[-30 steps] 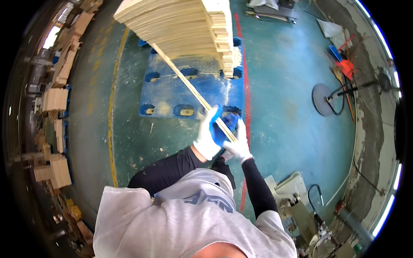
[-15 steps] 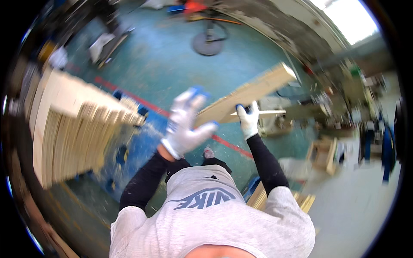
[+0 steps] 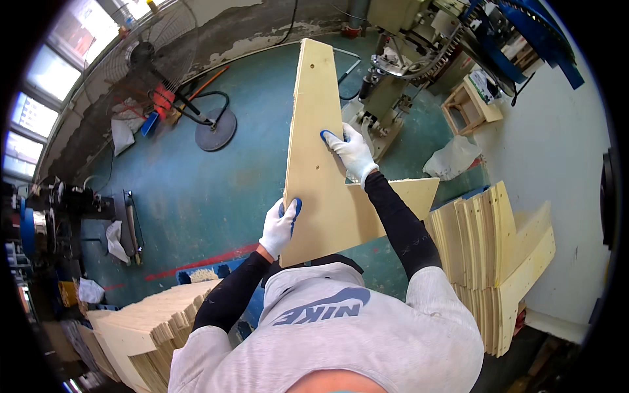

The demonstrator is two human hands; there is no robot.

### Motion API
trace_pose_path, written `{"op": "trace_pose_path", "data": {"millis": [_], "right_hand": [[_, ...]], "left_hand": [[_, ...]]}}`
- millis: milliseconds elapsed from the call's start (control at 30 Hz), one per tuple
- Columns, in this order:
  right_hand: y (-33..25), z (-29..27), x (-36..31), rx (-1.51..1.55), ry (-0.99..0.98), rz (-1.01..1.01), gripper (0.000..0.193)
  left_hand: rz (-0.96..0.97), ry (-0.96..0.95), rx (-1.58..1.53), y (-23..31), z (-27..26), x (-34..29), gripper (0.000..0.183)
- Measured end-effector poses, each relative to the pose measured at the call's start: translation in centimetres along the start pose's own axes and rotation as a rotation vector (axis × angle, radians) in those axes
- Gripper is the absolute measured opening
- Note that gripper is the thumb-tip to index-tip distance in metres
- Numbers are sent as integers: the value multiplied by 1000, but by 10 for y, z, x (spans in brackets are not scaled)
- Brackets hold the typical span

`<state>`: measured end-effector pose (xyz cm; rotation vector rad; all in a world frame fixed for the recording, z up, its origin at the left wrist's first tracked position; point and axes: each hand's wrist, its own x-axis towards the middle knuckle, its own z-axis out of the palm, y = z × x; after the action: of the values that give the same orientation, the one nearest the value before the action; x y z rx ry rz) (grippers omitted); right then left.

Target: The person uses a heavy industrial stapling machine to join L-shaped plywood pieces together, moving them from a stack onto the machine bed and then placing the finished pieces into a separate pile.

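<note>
Since the earlier frames, the body is turning away from the first stack toward the machine side, and the board is now showing its broad face instead of its thin edge. Judging from that, the piece is being carried off one pile toward another place.

Left hand [image 3: 280, 226], gloved, is gripping the near left edge of the L-shaped plywood board [image 3: 321, 164], fingers wrapped round it. Right hand [image 3: 352, 152], gloved, is clamping the inner edge farther up, where the long arm meets the short one. The board is hanging between both hands, tilted, its long arm pointing away.

Beyond the right hand, a woodworking machine [image 3: 386, 92] is standing; a stack of like boards [image 3: 491, 255] is sitting to the right. Another board stack [image 3: 151, 327] is lying below the left elbow; a floor fan [image 3: 154, 56] is standing far beyond the left hand.
</note>
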<state>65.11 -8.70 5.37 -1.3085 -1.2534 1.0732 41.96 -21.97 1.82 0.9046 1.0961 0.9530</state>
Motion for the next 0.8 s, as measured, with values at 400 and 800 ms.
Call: {"op": "trace_pose_path", "data": {"millis": [400, 800], "right_hand": [[149, -98, -252, 90, 1535, 910, 102], [139, 12, -200, 1079, 1162, 164, 47]], "left_hand": [[-158, -161, -44, 84, -26, 106, 37], [-586, -401, 146, 73, -96, 277, 48]]}}
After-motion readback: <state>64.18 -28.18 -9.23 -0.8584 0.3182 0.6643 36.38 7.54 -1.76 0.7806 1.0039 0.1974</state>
